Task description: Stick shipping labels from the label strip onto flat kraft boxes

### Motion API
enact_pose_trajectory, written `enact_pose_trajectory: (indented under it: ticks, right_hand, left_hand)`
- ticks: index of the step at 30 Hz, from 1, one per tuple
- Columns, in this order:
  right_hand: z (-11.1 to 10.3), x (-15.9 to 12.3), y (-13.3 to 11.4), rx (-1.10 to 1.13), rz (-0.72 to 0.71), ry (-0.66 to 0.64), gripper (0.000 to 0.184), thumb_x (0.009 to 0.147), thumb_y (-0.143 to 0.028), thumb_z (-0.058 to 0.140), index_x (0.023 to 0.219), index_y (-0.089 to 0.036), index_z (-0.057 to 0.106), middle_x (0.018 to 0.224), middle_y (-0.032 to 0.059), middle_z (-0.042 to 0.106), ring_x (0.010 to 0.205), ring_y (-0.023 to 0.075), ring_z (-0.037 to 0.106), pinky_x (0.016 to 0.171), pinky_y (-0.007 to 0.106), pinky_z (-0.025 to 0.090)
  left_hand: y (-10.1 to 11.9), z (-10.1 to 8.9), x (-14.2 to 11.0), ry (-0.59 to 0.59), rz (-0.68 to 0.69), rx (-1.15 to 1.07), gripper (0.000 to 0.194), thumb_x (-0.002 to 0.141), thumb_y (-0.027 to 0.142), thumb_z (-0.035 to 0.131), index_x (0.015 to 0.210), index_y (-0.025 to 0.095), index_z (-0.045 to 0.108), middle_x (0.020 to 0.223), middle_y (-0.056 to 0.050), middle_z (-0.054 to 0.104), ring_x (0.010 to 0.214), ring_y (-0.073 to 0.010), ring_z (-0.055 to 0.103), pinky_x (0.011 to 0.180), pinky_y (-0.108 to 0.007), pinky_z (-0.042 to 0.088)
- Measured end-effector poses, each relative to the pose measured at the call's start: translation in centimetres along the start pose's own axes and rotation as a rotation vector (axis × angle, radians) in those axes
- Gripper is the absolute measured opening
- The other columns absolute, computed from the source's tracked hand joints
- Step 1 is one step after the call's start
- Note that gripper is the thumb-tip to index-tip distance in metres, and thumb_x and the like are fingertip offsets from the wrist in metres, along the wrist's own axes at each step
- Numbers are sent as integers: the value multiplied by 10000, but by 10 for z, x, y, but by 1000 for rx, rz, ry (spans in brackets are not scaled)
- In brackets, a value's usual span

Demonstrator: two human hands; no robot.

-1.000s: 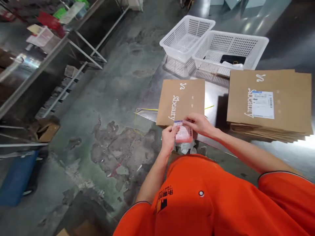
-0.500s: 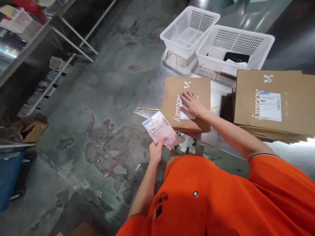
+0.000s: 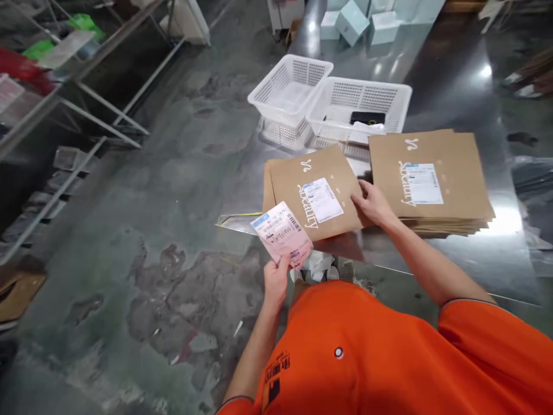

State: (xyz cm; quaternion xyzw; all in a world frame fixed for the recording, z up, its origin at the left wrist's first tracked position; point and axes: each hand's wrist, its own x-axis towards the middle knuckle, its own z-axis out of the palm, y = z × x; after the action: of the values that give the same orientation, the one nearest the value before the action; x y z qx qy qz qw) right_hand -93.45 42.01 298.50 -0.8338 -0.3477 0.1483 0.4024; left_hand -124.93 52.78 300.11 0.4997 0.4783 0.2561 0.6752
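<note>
My left hand (image 3: 276, 278) pinches the lower edge of a stack of printed shipping labels (image 3: 280, 233), held over the front edge of the table. My right hand (image 3: 372, 202) grips the right edge of a brown cardboard mailer (image 3: 285, 178) with white "beauty" lettering. A white shipping label (image 3: 323, 200) lies flat on that mailer's face. The mailer is turned askew over another brown mailer (image 3: 268, 193), whose left side shows beneath it. To the right is a pile of brown mailers (image 3: 462, 173), its top one bearing a label (image 3: 424, 183).
Two white plastic baskets (image 3: 254, 99) (image 3: 408, 95) stand behind the mailers; a dark item (image 3: 367, 118) lies in the right one. Pale blue boxes (image 3: 352, 23) sit at the far end of the metal table (image 3: 458, 104). Shelving (image 3: 73, 75) runs along the left, across the floor.
My right hand first peeled a label from the stack, then pressed it onto the mailer. Now it holds the mailer's right edge, and the mailer has turned. My left hand keeps the labels.
</note>
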Motion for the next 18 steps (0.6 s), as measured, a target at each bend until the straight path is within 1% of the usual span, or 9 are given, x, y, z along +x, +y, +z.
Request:
enact_pose_trajectory:
  ticks: [4, 7, 9, 11, 12, 13, 15, 17, 18]
  right_hand:
    - [-102, -14, 56, -10, 40, 308, 488, 841, -382, 551, 1257, -128, 545, 1231, 164, 557, 1049, 249, 573, 911, 420, 478]
    - [-174, -24, 101, -201, 193, 316, 455, 832, -385, 587, 1208, -129, 581, 1168, 191, 576, 1033, 313, 580, 905, 542, 445]
    - [-192, -28, 105, -309, 201, 306, 552, 784, -452, 656, 1214, -116, 575, 1212, 211, 537, 1141, 392, 505, 959, 639, 357]
    - [-178, -29, 79, -286, 14, 269, 699, 758, -521, 679, 1308, -127, 508, 1354, 197, 431, 1289, 395, 364, 1059, 622, 269]
    - [-161, -30, 57, -224, -131, 197, 740, 776, -540, 658, 1369, -150, 450, 1419, 163, 371, 1336, 352, 315, 1102, 560, 262]
    - [-140, -30, 32, -81, -226, 55, 725, 811, -535, 621, 1411, -193, 398, 1430, 124, 373, 1334, 304, 336, 1083, 500, 329]
    - [-93, -32, -17, 178, -314, -345, 709, 813, -528, 619, 1408, -218, 388, 1385, 102, 431, 1211, 248, 473, 936, 387, 473]
    - [-49, -35, -53, 308, -312, -539, 518, 803, -521, 621, 1178, -167, 565, 1106, 81, 604, 924, 184, 580, 743, 292, 496]
    - [-30, -38, -64, 351, -288, -564, 429, 806, -523, 609, 1005, -143, 602, 951, 60, 628, 793, 152, 567, 667, 260, 469]
  left_hand:
    - [6, 30, -10, -176, -83, -56, 543, 639, 549, 749, 951, 108, 699, 913, -106, 726, 778, -220, 688, 693, -310, 557]
    - [3, 45, -13, -292, -202, 0, 566, 622, 560, 758, 944, 99, 685, 851, -105, 723, 709, -205, 681, 630, -293, 549]
    - [1, 54, -17, -345, -269, 28, 607, 605, 572, 762, 981, 104, 677, 858, -106, 722, 713, -212, 681, 627, -310, 555]
    - [-1, 62, -20, -370, -289, 77, 612, 587, 579, 768, 969, 108, 684, 858, -98, 720, 717, -210, 675, 633, -318, 560]
    - [-1, 66, -22, -382, -276, 103, 589, 594, 580, 762, 940, 109, 689, 851, -90, 717, 715, -202, 668, 637, -314, 559]
    - [-2, 68, -24, -393, -255, 129, 561, 608, 583, 751, 902, 109, 693, 836, -81, 713, 708, -192, 659, 639, -304, 555]
    - [-2, 69, -26, -427, -223, 183, 534, 651, 592, 714, 867, 104, 693, 817, -75, 704, 706, -181, 646, 642, -291, 546]
    - [0, 64, -28, -456, -240, 206, 555, 670, 580, 705, 953, 103, 687, 869, -91, 704, 750, -198, 650, 654, -300, 544]
    - [3, 59, -29, -462, -241, 195, 580, 669, 549, 722, 1051, 116, 666, 955, -104, 700, 816, -213, 654, 676, -303, 546]
